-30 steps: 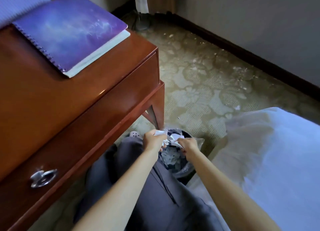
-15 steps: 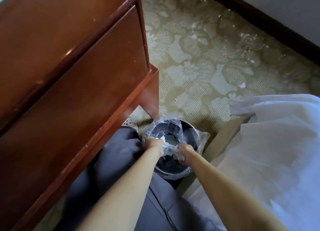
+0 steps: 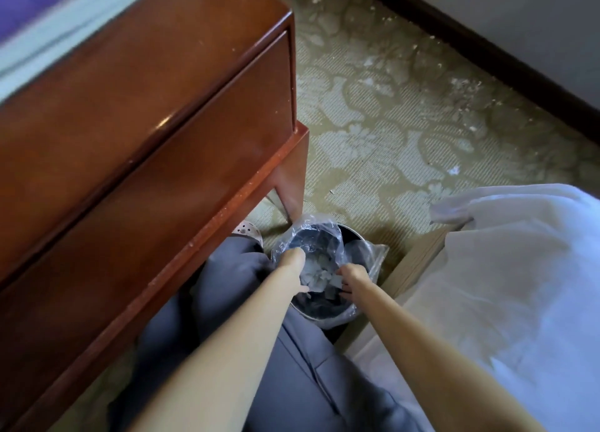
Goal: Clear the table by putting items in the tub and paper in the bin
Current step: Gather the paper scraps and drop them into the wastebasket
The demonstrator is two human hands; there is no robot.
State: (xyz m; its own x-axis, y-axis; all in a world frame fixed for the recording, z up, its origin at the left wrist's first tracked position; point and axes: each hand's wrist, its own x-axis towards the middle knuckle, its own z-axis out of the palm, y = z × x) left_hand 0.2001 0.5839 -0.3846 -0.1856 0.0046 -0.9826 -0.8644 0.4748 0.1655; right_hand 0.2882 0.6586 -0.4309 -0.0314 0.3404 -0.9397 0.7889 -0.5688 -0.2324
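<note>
Fingers (image 3: 345, 289) are hanging loose over the bin (image 3: 344, 305) at lower centre; I'm seeing both hands, left hand (image 3: 293, 261) and right hand (image 3: 352, 277), spread and gripping nothing. I'm judging the paper (image 3: 316, 277) step done, scraps lying inside. Upper left, a purple notebook (image 3: 19, 3) is waiting on the table (image 3: 146, 107).

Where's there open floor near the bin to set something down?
Bare carpet lies beyond the bin, bordered by the desk leg, the dark skirting and the bed sheet. Around the bin it is crowded: both hands, left hand and right hand, knees and bed frame.
</note>
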